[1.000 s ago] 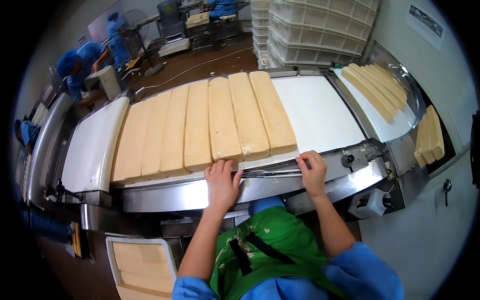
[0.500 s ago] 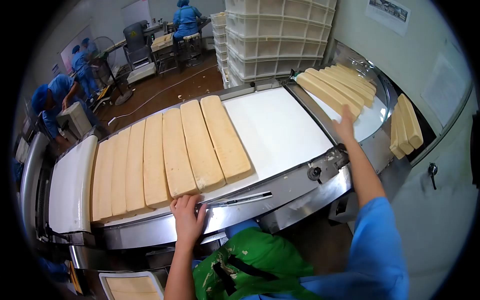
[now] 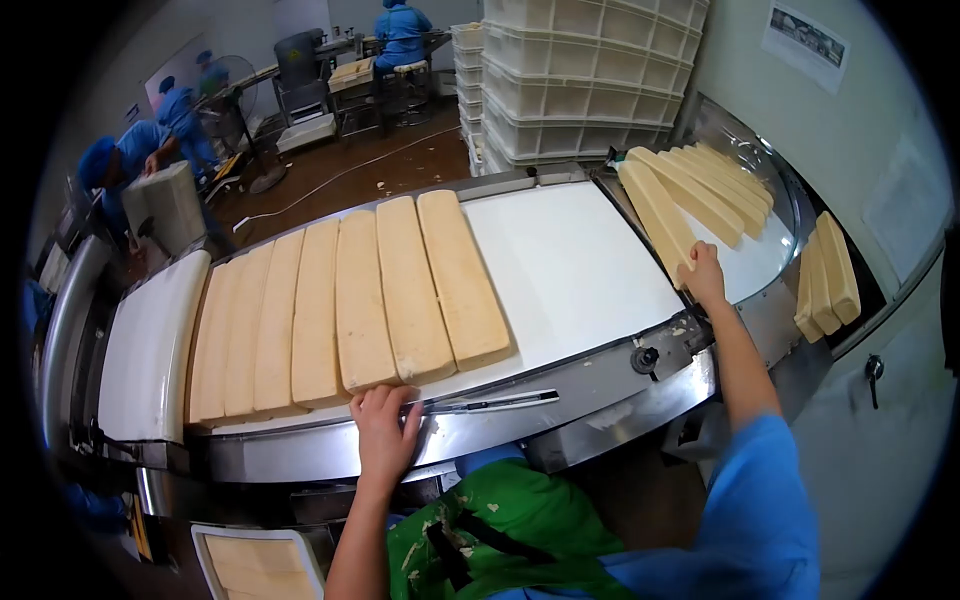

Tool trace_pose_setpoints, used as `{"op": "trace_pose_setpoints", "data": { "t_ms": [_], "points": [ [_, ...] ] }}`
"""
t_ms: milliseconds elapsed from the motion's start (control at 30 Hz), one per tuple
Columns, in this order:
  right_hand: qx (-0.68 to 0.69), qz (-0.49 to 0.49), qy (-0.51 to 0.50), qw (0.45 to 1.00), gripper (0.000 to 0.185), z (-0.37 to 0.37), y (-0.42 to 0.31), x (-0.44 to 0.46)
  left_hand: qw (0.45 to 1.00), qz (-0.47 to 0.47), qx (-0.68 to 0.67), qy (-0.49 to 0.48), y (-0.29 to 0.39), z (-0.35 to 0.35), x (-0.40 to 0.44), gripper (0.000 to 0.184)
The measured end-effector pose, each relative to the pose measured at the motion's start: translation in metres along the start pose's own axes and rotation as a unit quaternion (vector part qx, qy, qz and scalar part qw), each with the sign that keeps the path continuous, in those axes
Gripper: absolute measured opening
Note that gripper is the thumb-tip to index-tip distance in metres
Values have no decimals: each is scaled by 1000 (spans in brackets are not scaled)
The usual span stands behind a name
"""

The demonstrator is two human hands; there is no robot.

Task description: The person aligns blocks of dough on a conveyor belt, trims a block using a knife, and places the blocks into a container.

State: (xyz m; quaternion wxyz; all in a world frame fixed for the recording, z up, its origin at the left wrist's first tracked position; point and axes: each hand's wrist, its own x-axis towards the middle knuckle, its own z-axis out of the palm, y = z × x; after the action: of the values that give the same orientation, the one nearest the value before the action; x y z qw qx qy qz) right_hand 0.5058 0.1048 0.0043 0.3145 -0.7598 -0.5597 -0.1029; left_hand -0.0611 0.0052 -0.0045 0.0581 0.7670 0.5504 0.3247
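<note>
My right hand (image 3: 706,274) is closed on the near end of a long pale-yellow loaf-shaped bar (image 3: 655,215), which lies slanted at the belt's right end. More such bars (image 3: 715,185) fan out beside it on the round turntable (image 3: 765,255). My left hand (image 3: 385,425) rests on the conveyor's near edge, fingers bent over it and thumb apart. Its fingertips are close to the end of one bar (image 3: 370,300) in the side-by-side row on the white belt (image 3: 570,250). A thin metal-and-white strip-like tool (image 3: 500,402) lies on the edge beside my left thumb.
Stacked white crates (image 3: 585,80) stand behind the conveyor. Several bars (image 3: 827,275) lean at the far right by the wall. A tray (image 3: 260,565) holding a pale slab is below at left. Co-workers in blue (image 3: 125,165) work at the back left, near a fan (image 3: 235,110).
My right hand has closed on the nearest bar's end and drawn that bar toward the belt, away from the others. My left hand stays at the edge. The camera view has shifted slightly.
</note>
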Motion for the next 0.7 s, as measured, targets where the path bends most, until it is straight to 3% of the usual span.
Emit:
{"op": "trace_pose_setpoints", "data": {
  "t_ms": [67, 133, 167, 233, 267, 333, 400, 533, 700],
  "points": [
    [16, -2, -18, 1000, 31, -1, 23, 2, 1000, 10, -17, 0, 1, -2, 1, 18],
    [291, 92, -55, 951, 31, 9, 72, 13, 1000, 20, -14, 9, -1, -1, 0, 19],
    [291, 85, -56, 951, 31, 1, 64, 14, 1000, 22, -12, 13, -3, -1, 0, 19],
    [158, 186, -26, 969, 50, -20, 47, 12, 999, 26, -8, 17, -3, 1, -2, 20],
    [161, 182, -25, 970, 50, -13, 33, 4, 999, 29, -6, 18, -3, 1, -1, 20],
    [-64, -26, -99, 993, 71, 8, -4, -22, 999, 31, -10, 28, -4, 0, -2, 21],
    [-35, 10, -100, 994, 77, 14, -52, -38, 999, 36, -16, 27, -4, 0, -2, 19],
    [16, -9, -76, 997, 68, 27, -158, -86, 999, 33, -4, 36, -5, 0, -4, 22],
    [110, -123, -90, 982, 62, 52, -262, -130, 999, 37, -17, 30, -4, 1, -3, 23]
  ]
}}
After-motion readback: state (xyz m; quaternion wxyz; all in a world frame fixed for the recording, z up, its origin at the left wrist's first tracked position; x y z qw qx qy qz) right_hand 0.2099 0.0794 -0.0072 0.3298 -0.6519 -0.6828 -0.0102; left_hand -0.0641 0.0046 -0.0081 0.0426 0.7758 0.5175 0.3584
